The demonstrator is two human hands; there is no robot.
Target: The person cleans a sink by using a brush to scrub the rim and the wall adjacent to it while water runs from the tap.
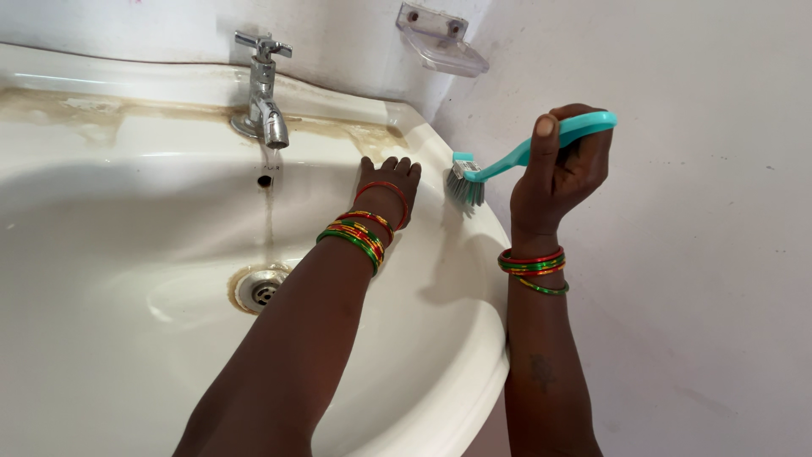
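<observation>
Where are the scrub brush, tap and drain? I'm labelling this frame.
scrub brush [516, 157], head view, on its teal handle.
tap [264, 97], head view, on its metal body.
drain [262, 290], head view, on its metal ring.

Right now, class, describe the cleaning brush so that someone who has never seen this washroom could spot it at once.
Start at the white sink, then move to its right rim. Just above that rim, the right hand grips a brush by its handle. It is the only turquoise thing here, with a pale bristle head pointing down toward the rim.

a metal tap [264, 101], a drain [260, 289], a clear soap dish [440, 42].
</observation>
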